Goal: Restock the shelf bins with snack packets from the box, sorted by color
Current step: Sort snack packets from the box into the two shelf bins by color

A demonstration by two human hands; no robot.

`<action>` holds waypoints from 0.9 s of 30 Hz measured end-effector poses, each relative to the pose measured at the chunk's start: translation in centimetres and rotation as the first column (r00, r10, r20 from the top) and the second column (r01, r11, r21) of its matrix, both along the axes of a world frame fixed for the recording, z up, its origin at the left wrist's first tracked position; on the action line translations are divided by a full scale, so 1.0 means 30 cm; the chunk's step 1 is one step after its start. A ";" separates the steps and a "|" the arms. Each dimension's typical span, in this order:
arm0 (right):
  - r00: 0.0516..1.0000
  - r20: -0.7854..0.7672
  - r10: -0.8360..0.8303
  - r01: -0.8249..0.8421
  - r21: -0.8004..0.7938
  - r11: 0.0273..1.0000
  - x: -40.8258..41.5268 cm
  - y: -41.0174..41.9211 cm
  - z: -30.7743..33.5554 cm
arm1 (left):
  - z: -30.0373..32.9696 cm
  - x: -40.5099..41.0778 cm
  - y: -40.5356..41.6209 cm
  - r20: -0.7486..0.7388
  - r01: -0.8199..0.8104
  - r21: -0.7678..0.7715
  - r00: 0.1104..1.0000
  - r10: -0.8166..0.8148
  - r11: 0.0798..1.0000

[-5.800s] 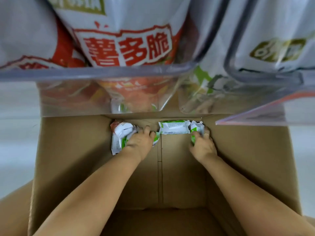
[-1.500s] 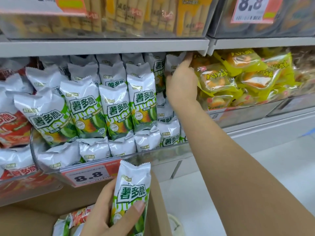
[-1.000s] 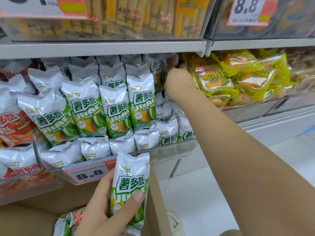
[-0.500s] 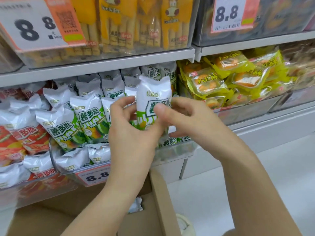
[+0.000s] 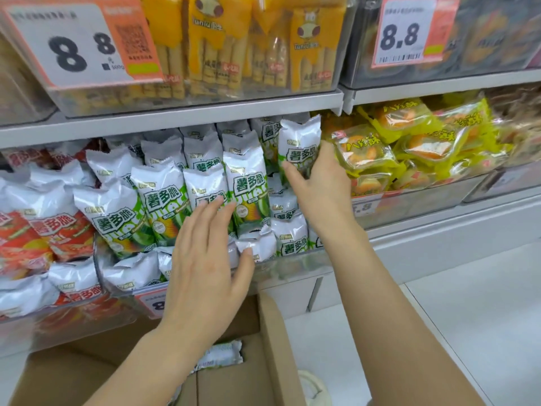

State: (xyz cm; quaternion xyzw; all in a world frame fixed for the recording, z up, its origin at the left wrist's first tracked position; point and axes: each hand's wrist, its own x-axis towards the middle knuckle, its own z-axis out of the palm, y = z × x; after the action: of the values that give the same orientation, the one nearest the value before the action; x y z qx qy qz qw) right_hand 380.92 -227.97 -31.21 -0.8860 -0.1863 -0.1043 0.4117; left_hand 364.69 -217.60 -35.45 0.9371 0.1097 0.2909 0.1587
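Red-and-white snack packets (image 5: 44,230): heaped in a clear bin at the left end of the lower shelf.

Green-and-white packets (image 5: 117,221): standing in rows in the clear bin (image 5: 292,268) at the middle of that shelf, smaller ones lying along its front edge; a price label (image 5: 152,303) hangs on the bin's front wall, partly hidden by the left wrist.

Left hand (image 5: 205,268): raised before the bin's front edge, fingers spread and straight, tips touching the lower faces of the standing green packets; nothing held.

Cardboard box (image 5: 272,347): below the shelf, flaps up, one green packet (image 5: 219,354) lying inside just beneath the left wrist.

Right hand (image 5: 319,183): at the bin's right edge, fingers and thumb wrapped round the lower half of one upright green packet (image 5: 298,148), which stands at the right end of the rear row against the bin's right wall.

Yellow wrapped cakes (image 5: 409,148): piled in the adjoining bin to the right, just beside the right hand.

Upper shelf: yellow stick-biscuit packs (image 5: 240,45) in a clear bin, with two price cards (image 5: 76,45) reading 8.8.
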 end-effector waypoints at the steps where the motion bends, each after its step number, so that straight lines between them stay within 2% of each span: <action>1: 1.000 -0.022 0.008 -0.009 -0.036 0.999 0.013 0.021 -0.014 | -0.004 -0.016 0.004 -0.005 0.008 -0.004 1.000 -0.008 1.000; 5: 1.000 -0.020 0.000 -0.006 -0.306 0.952 0.047 0.066 -0.055 | -0.028 -0.053 0.024 -0.070 0.010 0.007 0.998 -0.010 1.000; 10: 0.999 0.041 0.017 0.002 -0.430 0.903 0.044 0.074 -0.063 | -0.048 -0.047 0.043 -0.124 0.037 0.094 0.992 -0.025 0.995; 15: 0.994 -0.059 0.096 -0.109 -0.311 0.944 0.051 0.040 -0.064 | -0.068 -0.053 0.061 -0.126 0.074 0.165 0.991 -0.054 0.984; 19: 0.992 0.124 0.028 -0.036 0.060 0.998 -0.058 -0.018 -0.037 | -0.014 -0.105 0.080 -0.100 0.100 0.145 0.991 -0.086 0.984; 22: 0.962 0.264 0.077 -0.138 0.222 0.965 -0.226 -0.020 -0.045 | 0.043 -0.200 0.120 -0.062 0.106 0.056 0.993 -0.103 0.993; 25: 0.915 0.289 0.281 -0.333 0.148 0.931 -0.397 0.027 -0.099 | 0.025 -0.342 0.175 -0.074 0.032 -0.038 0.997 -0.035 0.999; 27: 0.854 0.300 0.426 -0.435 -0.040 0.900 -0.490 0.056 -0.174 | -0.038 -0.448 0.217 -0.179 -0.012 -0.113 0.984 -0.008 0.994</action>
State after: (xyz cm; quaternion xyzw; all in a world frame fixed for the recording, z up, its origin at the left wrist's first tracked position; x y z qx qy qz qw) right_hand 366.21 -226.29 -36.45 -0.7892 -0.4386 -0.1462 0.4041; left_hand 351.25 -211.08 -36.59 0.9489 0.1409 0.1987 0.2008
